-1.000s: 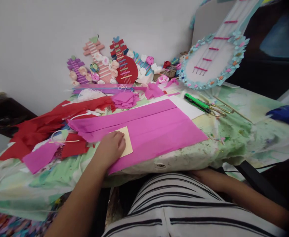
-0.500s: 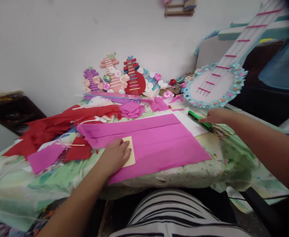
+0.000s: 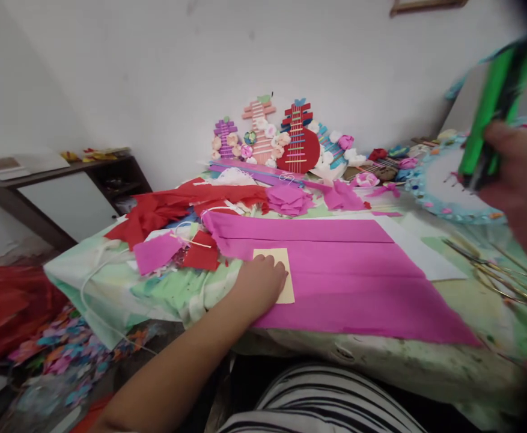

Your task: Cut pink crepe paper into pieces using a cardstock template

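My left hand presses a pale yellow paper card onto a large magenta sheet, its fingers curled on the card's face. At the upper right my right hand, blurred, grips a green and black tool, raised above the table in front of the blue-edged instrument shape. The magenta sheet shows fold lines and overlaps white paper. Gold-handled scissors lie to the right of the sheet.
Red crepe pieces and magenta scraps lie behind and left on the cloth-covered table. Small decorated instruments lean on the wall. A low cabinet stands left, with coloured scraps below.
The view has turned left. My right hand has lifted the green and black tool off the table, away from the scissors. My left hand stays on the yellow card.
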Demonstrator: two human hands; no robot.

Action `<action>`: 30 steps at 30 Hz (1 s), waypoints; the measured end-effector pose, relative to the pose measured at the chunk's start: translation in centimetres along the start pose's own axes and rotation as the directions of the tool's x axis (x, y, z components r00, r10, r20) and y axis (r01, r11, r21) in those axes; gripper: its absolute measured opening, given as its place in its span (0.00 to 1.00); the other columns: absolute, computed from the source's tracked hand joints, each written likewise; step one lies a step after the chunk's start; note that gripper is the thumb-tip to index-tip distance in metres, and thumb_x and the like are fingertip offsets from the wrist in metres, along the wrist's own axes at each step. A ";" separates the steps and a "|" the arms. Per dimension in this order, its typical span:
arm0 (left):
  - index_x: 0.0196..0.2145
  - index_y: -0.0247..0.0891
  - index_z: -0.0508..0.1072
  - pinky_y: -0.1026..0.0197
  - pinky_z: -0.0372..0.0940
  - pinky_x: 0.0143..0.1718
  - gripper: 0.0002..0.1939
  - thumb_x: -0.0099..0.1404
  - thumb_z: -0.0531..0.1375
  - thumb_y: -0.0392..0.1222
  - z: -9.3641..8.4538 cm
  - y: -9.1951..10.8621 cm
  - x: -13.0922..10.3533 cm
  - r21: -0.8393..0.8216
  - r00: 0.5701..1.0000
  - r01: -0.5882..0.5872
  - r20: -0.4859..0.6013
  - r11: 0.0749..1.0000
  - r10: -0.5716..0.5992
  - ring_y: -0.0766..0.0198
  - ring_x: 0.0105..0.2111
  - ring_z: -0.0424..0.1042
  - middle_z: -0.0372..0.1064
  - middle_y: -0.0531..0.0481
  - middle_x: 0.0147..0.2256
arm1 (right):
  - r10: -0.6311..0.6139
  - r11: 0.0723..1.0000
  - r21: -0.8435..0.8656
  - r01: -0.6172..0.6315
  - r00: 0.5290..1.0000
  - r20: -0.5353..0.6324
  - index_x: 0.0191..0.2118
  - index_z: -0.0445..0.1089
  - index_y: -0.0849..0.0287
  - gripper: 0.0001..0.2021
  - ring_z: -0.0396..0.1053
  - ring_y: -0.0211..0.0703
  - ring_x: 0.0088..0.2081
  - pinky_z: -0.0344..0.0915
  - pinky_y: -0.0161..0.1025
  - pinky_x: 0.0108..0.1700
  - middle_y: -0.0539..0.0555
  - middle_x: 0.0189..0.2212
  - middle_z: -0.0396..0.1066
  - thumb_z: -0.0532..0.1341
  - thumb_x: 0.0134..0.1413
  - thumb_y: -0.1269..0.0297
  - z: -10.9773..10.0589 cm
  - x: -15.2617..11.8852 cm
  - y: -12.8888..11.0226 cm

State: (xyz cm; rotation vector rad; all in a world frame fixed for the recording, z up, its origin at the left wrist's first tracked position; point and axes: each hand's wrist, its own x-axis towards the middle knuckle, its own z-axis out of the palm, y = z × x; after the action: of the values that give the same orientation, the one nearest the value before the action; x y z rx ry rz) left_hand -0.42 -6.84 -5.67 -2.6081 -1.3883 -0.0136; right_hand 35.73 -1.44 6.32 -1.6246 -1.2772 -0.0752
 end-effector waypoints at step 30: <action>0.29 0.36 0.68 0.61 0.57 0.34 0.13 0.63 0.47 0.44 0.7 -0.6 0.0 -0.101 0.989 0.019 -0.143 0.995 -0.033 0.64 0.29 0.60 0.62 0.50 0.26 | -0.401 0.663 0.448 -0.599 0.220 0.889 0.32 0.62 0.59 0.08 0.65 0.34 0.22 0.61 0.31 0.22 0.49 0.23 0.68 0.57 0.41 0.66 23.8 -13.4 -9.5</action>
State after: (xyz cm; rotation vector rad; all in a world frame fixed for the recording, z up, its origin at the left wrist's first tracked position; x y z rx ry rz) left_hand -0.96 -6.37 -6.22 -2.6082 -1.4046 -0.2768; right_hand 10.92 5.78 -6.55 -0.8112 -1.6950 1.7353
